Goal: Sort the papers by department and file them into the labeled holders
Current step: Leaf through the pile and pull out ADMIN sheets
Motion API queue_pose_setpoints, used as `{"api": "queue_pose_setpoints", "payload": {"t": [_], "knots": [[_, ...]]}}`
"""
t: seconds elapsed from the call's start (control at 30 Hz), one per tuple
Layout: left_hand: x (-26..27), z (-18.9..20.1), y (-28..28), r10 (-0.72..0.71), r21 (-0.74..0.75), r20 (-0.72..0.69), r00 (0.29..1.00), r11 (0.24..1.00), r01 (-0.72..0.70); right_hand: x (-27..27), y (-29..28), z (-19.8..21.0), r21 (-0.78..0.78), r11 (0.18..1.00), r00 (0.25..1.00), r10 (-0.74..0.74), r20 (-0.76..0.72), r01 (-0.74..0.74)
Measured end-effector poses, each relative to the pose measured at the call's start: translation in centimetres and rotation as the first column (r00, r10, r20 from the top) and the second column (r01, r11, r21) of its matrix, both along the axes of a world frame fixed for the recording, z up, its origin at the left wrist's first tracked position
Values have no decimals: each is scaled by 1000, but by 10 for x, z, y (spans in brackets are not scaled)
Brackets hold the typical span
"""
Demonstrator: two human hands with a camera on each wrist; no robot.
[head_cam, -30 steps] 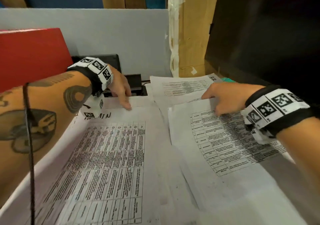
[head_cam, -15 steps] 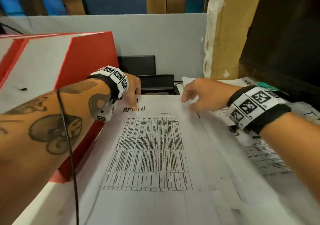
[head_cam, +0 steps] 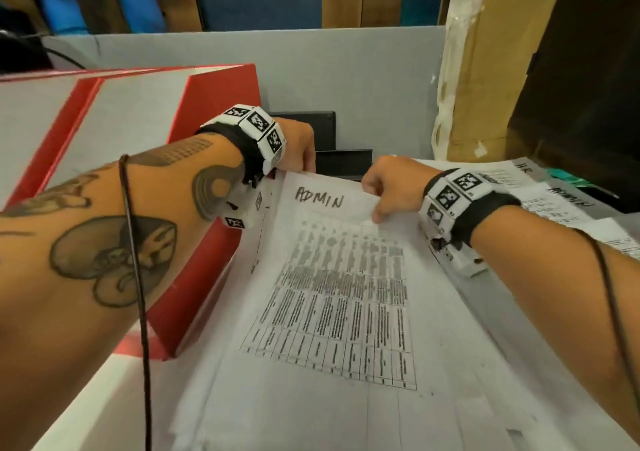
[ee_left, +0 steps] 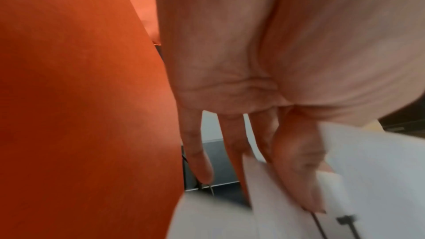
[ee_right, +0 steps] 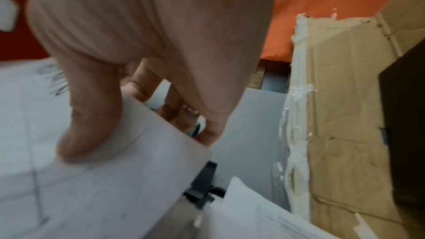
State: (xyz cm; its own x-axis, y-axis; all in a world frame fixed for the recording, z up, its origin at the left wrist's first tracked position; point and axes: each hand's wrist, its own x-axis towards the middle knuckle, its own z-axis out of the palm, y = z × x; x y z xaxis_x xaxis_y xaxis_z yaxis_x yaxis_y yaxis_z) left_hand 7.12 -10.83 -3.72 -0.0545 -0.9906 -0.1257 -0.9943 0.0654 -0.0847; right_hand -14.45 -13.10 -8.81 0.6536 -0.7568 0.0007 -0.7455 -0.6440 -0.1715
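A stack of printed papers, its top sheet hand-lettered "ADMIN" (head_cam: pixel 332 277), lies lifted at its far end. My left hand (head_cam: pixel 298 152) pinches the far left corner, thumb on top (ee_left: pixel 296 166) and fingers beneath. My right hand (head_cam: pixel 384 187) pinches the far right corner; its thumb (ee_right: pixel 92 124) presses on the sheet while the fingers curl under the edge. Black holders (head_cam: pixel 343 163) stand just beyond the paper's far edge, partly hidden by both hands. More sheets (head_cam: pixel 554 201), marked "HR" and "ADMIN", lie to the right.
A red and white box (head_cam: pixel 121 145) stands close on the left, next to my left forearm. A grey partition (head_cam: pixel 346 76) closes the back. A taped cardboard box (head_cam: pixel 485 69) and a dark panel (head_cam: pixel 588 86) rise at the right.
Both hands went from resting on sheets to pinching the far corners of the ADMIN stack, which has lifted at its far end. The right hand moved left from the other paper.
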Motion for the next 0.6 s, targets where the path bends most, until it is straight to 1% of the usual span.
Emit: {"api": "queue_pose_setpoints", "payload": {"t": [0.07, 0.17, 0.27, 0.37, 0.43, 0.47, 0.5, 0.53, 0.57, 0.6], "knots": [[6, 1, 3, 6, 30, 33, 999, 1000, -7, -17, -5, 6, -37, 999, 1000, -3, 10, 4], [8, 3, 3, 5, 16, -25, 1000, 1000, -5, -41, -10, 13, -85, 996, 1000, -27, 13, 28], [0, 7, 3, -10, -20, -31, 999, 1000, 10, -56, -10, 18, -113, 992, 999, -52, -2, 52], [-9, 11, 5, -15, 23, -12, 1000, 1000, 15, -61, -7, 20, -82, 995, 998, -59, 16, 60], [-10, 11, 5, -15, 73, 1, 1000, 997, 15, -65, -3, 21, -35, 998, 999, -55, 1, 55], [-12, 10, 5, -22, 70, 8, 1000, 997, 21, -69, -2, 23, -11, 998, 998, -59, 8, 59], [-15, 9, 6, -34, 19, -1, 999, 999, 34, -72, -3, 25, 4, 997, 997, -76, 21, 76], [-21, 7, 7, -54, -39, -91, 994, 998, 51, -77, -4, 30, 10, 995, 994, -104, 38, 103], [-29, 5, 9, -65, -53, -297, 953, 997, 52, -85, -6, 36, 2, 990, 987, -143, 69, 143], [-36, 5, 16, -34, 0, -557, 830, 999, 41, -89, -9, 43, -16, 984, 977, -176, 121, 179]]}}
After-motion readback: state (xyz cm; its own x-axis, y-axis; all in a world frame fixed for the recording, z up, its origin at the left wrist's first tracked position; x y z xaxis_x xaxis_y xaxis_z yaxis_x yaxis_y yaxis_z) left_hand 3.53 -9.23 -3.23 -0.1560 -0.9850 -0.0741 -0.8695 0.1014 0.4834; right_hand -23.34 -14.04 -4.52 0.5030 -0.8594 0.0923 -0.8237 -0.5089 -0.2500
